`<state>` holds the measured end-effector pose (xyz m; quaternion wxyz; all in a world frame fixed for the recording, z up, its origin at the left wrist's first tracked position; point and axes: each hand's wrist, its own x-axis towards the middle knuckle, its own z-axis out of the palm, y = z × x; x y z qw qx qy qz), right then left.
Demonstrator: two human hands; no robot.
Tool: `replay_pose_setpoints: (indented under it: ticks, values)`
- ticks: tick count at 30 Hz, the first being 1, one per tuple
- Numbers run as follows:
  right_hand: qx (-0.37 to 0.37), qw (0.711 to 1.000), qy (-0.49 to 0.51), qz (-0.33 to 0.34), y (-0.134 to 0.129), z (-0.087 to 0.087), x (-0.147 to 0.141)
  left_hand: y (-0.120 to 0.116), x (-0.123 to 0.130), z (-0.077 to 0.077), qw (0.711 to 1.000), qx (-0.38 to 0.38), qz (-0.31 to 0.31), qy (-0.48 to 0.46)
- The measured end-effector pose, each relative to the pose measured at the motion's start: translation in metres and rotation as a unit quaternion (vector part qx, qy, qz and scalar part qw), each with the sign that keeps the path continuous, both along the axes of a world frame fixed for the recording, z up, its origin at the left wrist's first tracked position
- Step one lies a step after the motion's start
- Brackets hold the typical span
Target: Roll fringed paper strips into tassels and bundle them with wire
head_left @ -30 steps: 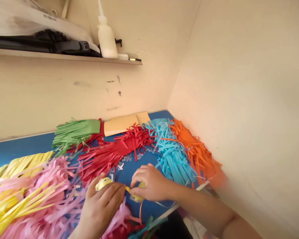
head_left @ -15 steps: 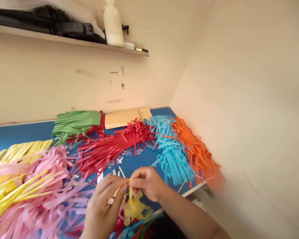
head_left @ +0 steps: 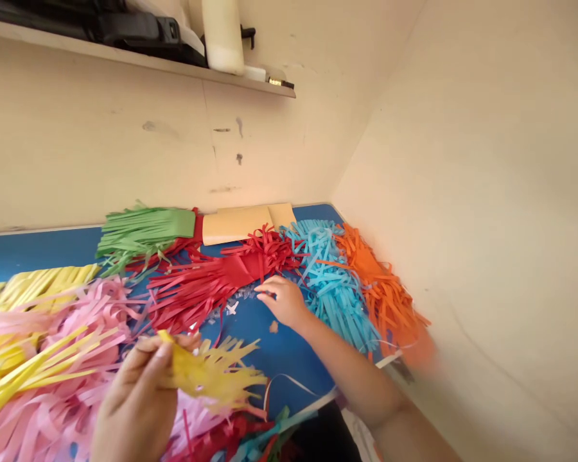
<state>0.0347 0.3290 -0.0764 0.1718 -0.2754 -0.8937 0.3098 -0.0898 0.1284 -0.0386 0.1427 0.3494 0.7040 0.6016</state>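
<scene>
My left hand [head_left: 137, 394], at the lower left, pinches a yellow fringed paper piece [head_left: 212, 372] whose cut strips spread to the right. Farther forward, my right hand [head_left: 283, 301] reaches over the blue table [head_left: 293, 359], beside the red fringed paper [head_left: 243, 269] and the light blue fringe [head_left: 334, 282]. Its thumb and fingertips are slightly apart; I make out nothing between them. Small pale scraps [head_left: 232, 308] lie just left of it.
Pink [head_left: 43, 410] and yellow fringes [head_left: 52, 282] cover the left side. Green fringe [head_left: 147, 231] and tan paper [head_left: 236, 224] lie at the back, orange fringe [head_left: 383, 282] at the right. A shelf [head_left: 149, 61] with a white bottle [head_left: 223, 38] is overhead.
My hands have parted. The left has moved left with the yellow piece, which now fans out; the right has let go and moved forward over the table.
</scene>
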Motion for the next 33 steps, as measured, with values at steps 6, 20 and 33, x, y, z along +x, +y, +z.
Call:
replay_pose_setpoints:
  ticks: [6,20,33]
  values:
    - [0.138,0.982,-0.111,0.07,0.031,-0.015,-0.025,0.018,-0.002,-0.009,0.998,-0.056,-0.029,-0.028]
    - [-0.237,0.952,0.19,-0.037,-0.063,0.014,0.048,0.035,0.017,-0.02,0.947,-0.08,-0.146,0.274]
    - [-0.191,0.964,0.181,-0.041,-0.065,0.016,0.055,0.031,0.022,-0.015,0.937,-0.09,-0.183,0.284]
